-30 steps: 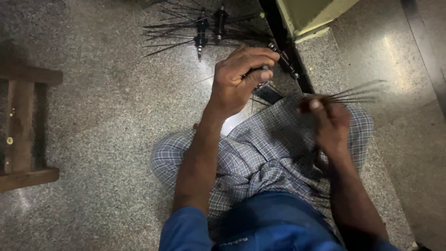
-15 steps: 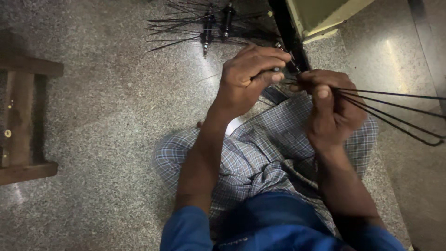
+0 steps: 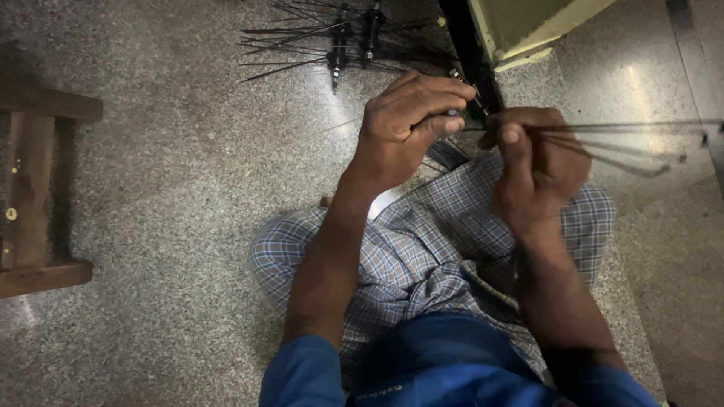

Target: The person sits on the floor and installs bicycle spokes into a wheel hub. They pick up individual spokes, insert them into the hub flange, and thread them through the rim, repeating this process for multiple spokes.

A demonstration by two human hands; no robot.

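I sit on a speckled stone floor with my knees under a checked cloth (image 3: 422, 249). My left hand (image 3: 403, 124) is curled around a small dark hub part at its fingertips. My right hand (image 3: 535, 162) pinches a bundle of thin black wire spokes (image 3: 618, 147) that stick out to the right, blurred. The two hands nearly touch above my lap. Just behind them runs a black rim or bar (image 3: 471, 53).
Two black hubs with spokes fanning out (image 3: 351, 38) lie on the floor ahead. A wooden stool frame (image 3: 34, 188) stands at the left. A pale green cabinet corner (image 3: 528, 30) is at the upper right.
The spokes in my right hand have swung up to a flatter line pointing right. My left hand stays closed at the hub, and both hands sit slightly closer together.
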